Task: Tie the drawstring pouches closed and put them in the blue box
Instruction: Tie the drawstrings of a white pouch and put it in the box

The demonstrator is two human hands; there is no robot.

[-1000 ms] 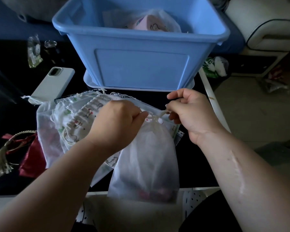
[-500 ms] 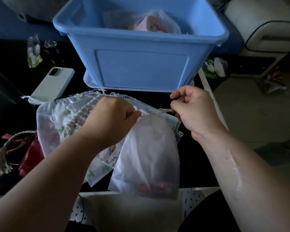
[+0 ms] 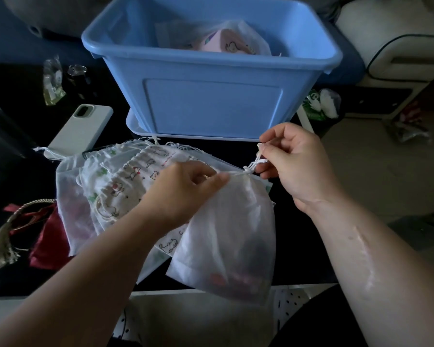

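White sheer pouch (image 3: 226, 229) lay at six o'clock of the blue box (image 3: 211, 96), left hand (image 3: 183, 194) pinching its gathered neck, right hand (image 3: 293, 164) pinching the drawstring (image 3: 254, 164), best pulled toward two o'clock, I judged.

Black table (image 3: 236, 151) — pouches (image 3: 115, 176), phone (image 3: 82, 130), blue box (image 3: 211, 101).

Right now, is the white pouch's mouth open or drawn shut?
Drawn shut: the pouch neck is bunched tight by the left hand; the right hand pinches the cord.
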